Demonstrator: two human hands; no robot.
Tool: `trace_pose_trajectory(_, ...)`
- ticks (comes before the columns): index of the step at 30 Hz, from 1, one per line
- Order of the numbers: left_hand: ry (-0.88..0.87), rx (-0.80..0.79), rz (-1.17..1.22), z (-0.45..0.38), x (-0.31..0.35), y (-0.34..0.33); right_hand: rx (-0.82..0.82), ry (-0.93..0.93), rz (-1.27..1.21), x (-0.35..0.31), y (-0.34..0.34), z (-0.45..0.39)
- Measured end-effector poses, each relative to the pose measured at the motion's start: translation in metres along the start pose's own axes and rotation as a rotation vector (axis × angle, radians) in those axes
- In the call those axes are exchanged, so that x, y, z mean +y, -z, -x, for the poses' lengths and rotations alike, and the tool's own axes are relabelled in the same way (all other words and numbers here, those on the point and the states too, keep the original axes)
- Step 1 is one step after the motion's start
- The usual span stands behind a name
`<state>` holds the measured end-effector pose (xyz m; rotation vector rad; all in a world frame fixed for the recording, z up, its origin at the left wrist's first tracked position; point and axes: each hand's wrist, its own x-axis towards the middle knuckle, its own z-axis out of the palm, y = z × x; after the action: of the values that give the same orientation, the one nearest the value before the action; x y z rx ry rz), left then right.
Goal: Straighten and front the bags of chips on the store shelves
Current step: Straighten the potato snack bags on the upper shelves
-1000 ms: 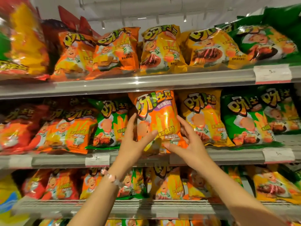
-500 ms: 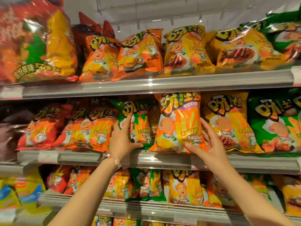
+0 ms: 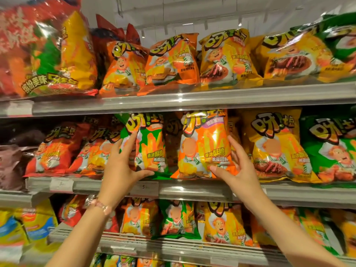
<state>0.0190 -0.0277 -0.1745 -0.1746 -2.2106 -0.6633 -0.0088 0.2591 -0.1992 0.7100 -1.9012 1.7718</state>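
On the middle shelf (image 3: 192,189) an orange chip bag (image 3: 204,145) stands upright, facing out. My right hand (image 3: 237,170) grips its lower right corner, thumb across the front. Just to its left stands a green chip bag (image 3: 152,145). My left hand (image 3: 123,164) holds that bag by its left side, fingers up along the edge and thumb under the bottom. A yellow bag (image 3: 273,143) and another green bag (image 3: 331,149) stand to the right. Red and orange bags (image 3: 63,149) lean at the left of the same shelf.
The top shelf (image 3: 192,101) carries orange and yellow bags (image 3: 171,60) and a large red bag (image 3: 44,51) at the left. The lower shelf (image 3: 173,245) holds more small bags (image 3: 179,218). Price tags (image 3: 61,185) sit on the shelf rails.
My left hand left the orange bag, moved left and took hold of the green bag. My right hand stayed on the orange bag. The view shifted left.
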Motion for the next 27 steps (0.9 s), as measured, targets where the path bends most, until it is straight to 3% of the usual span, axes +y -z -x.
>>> trace_pose_trajectory(4, 0.012, -0.004, -0.038, 0.018, -0.015, 0.032, -0.058, -0.043, 0.024, -0.002, -0.015, -0.011)
trace_pose_trajectory(16, 0.049, 0.039, 0.046, 0.041, -0.029, 0.058, 0.023, -0.124, 0.178, 0.022, -0.096, -0.034)
trace_pose_trajectory(18, 0.040, 0.030, 0.057, 0.041, -0.025, 0.055, 0.004, -0.104, 0.293, 0.028, -0.101, -0.032)
trace_pose_trajectory(22, 0.032, 0.021, 0.084, 0.041, -0.015, 0.051, -0.003, 0.006, 0.763, 0.029, -0.106, -0.032)
trace_pose_trajectory(25, -0.012, 0.028, 0.102, 0.041, -0.006, 0.048, -0.121, -0.045, 1.027, 0.021, -0.112, -0.036)
trace_pose_trajectory(27, -0.032, 0.029, 0.112, 0.041, -0.001, 0.045, -0.171, -0.081, 1.072, 0.017, -0.115, -0.038)
